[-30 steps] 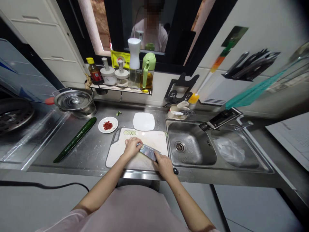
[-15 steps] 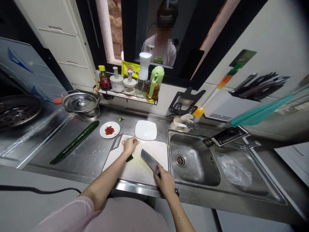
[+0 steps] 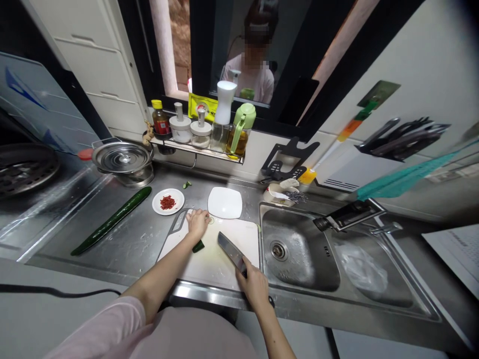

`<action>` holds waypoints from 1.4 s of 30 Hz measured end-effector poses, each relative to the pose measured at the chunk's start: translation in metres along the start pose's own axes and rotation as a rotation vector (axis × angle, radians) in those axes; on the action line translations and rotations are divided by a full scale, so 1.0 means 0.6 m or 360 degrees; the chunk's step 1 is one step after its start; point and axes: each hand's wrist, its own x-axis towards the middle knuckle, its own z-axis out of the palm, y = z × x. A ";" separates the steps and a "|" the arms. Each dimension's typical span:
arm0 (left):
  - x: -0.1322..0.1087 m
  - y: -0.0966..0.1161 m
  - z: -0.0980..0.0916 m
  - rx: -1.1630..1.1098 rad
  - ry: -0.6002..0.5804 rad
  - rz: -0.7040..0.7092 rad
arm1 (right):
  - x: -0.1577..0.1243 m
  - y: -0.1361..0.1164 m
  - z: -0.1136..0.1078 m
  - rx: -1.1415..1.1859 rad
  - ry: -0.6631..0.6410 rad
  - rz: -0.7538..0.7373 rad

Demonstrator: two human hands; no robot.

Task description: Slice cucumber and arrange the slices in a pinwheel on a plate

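Observation:
On the white cutting board (image 3: 239,239), my left hand (image 3: 197,223) is closed at the far left part, its fingers curled over thin cucumber slices. One pale cucumber slice (image 3: 211,220) shows beside the fingertips; the others are mostly covered by the hand. A dark green cucumber piece (image 3: 198,246) lies on the board beneath my left wrist. My right hand (image 3: 254,284) grips the handle of a wide-bladed kitchen knife (image 3: 230,249). The blade points away from me and to the left, over the board, apart from the cucumber piece.
A whole cucumber (image 3: 112,220) lies left on the steel counter. Behind the board stand a plate of chopped red bits (image 3: 168,202) and a white square plate (image 3: 224,202). The sink (image 3: 299,249) adjoins on the right; a lidded pot (image 3: 123,159) stands back left.
My left hand has shifted slightly left over the slices, and its fingers have moved. The knife stays almost where it was. The whole view has shifted a little.

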 end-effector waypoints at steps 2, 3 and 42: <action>-0.001 0.000 0.000 0.0030 0.0012 -0.0023 | 0.001 -0.001 0.001 -0.0001 0.0001 0.0005; -0.001 0.001 0.001 0.0033 0.0014 -0.0034 | 0.001 -0.002 0.001 0.0001 -0.0002 0.0003; -0.224 -0.084 -0.013 -0.0308 0.0328 0.0396 | -0.011 -0.105 -0.030 0.0101 -0.0289 -0.0211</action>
